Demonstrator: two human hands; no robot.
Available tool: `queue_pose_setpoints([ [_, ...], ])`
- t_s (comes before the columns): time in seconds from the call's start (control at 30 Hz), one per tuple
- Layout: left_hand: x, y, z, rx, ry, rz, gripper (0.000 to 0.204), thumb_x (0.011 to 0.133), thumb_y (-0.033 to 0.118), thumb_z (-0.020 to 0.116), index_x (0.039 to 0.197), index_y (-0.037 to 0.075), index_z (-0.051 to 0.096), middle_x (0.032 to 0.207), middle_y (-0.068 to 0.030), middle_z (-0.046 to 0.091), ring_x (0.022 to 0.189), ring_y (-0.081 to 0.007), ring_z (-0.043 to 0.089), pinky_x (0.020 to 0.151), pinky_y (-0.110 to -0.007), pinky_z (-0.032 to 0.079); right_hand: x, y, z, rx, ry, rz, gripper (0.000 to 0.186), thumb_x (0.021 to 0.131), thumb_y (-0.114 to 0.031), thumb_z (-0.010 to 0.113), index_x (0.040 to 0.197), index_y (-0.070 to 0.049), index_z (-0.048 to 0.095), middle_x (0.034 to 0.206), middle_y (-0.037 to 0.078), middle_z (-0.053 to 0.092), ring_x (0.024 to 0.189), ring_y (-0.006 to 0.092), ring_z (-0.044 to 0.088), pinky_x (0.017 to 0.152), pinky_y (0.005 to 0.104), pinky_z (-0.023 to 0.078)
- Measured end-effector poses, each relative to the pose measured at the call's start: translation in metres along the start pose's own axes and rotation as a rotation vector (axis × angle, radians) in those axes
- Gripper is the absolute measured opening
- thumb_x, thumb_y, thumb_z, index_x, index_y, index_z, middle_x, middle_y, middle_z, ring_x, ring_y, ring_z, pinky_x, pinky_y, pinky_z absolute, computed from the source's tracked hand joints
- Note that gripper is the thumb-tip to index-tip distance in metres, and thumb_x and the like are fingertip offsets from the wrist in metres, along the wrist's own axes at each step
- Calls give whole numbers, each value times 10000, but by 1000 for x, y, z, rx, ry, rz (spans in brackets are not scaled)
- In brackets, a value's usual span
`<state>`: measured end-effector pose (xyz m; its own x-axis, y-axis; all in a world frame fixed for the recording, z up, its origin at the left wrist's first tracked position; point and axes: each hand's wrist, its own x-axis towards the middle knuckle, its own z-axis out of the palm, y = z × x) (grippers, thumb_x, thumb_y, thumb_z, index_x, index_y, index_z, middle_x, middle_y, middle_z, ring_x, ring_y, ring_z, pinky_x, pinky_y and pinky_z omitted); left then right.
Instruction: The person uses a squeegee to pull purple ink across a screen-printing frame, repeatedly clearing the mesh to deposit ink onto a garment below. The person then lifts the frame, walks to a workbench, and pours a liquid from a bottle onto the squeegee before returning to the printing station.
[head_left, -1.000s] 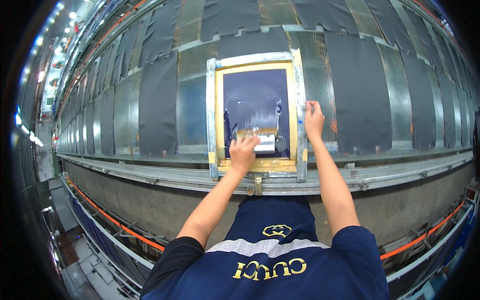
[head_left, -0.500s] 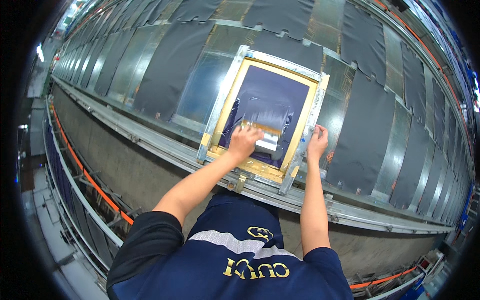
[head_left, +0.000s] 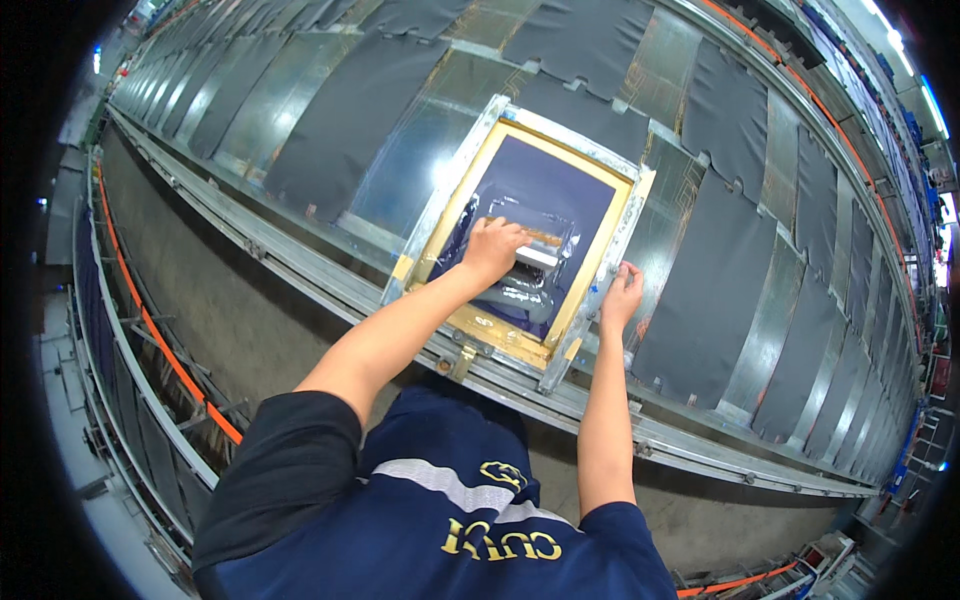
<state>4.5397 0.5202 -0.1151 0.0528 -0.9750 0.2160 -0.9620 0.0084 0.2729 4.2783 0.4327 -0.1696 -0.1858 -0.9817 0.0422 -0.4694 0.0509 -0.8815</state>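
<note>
In the head view, the flat silver-and-brown squeegee [head_left: 539,253], clamped in the left hand [head_left: 494,248], is now moved farther up the dark purple mesh [head_left: 560,180] in the silver metal frame [head_left: 630,215], apparently mid-stroke; any grip by the right hand [head_left: 622,291] cannot be told.

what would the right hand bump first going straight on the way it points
Likely the frame's right rail, just ahead of the right hand; depth and contact are unclear.

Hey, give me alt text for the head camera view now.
A person's left hand holds a flat tool over the dark panel inside a yellow-lined metal frame; the right hand is by the frame's right edge. Dark sheets line the long table beneath.
</note>
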Motion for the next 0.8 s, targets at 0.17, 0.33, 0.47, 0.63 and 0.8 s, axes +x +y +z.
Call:
queue_pose_setpoints([
  [0.17,-93,10,-21,-49,-29,46,236,848,66,662,979,230,770,1066,75,752,1032,-161,676,795,-396,456,9,31,-3,112,-61,99,225,1037,-223,621,1106,-19,687,967,111,718,874,198,630,848,366,508],
  [0.33,-121,-9,-48,-132,-5,112,297,857,99,680,1124,218,733,1182,69,741,1083,-147,679,820,-370,447,17,-23,-8,211,-102,48,168,1050,-197,631,1110,-52,694,698,-56,532,573,45,447,515,253,362],
  [0.47,-131,-44,-79,-229,26,91,378,834,88,705,1188,217,732,1264,76,726,1159,-155,662,855,-369,460,-4,-93,24,118,-11,-57,160,1045,-159,624,1095,-39,715,725,-33,595,607,37,475,540,234,366],
  [0.63,-144,-190,-140,-209,-59,31,508,714,56,752,1200,206,738,1288,76,728,1173,-170,654,904,-379,459,-83,-176,180,98,26,-196,199,1038,-205,623,1088,-32,707,776,6,612,652,104,507,614,308,438],
  [0.8,-165,-351,-184,-158,-72,13,486,713,43,744,1171,205,757,1285,58,730,1164,-192,652,948,-402,472,-149,-226,323,174,-69,-11,199,1041,-202,605,1096,-32,691,826,56,631,716,155,549,688,346,461],
])
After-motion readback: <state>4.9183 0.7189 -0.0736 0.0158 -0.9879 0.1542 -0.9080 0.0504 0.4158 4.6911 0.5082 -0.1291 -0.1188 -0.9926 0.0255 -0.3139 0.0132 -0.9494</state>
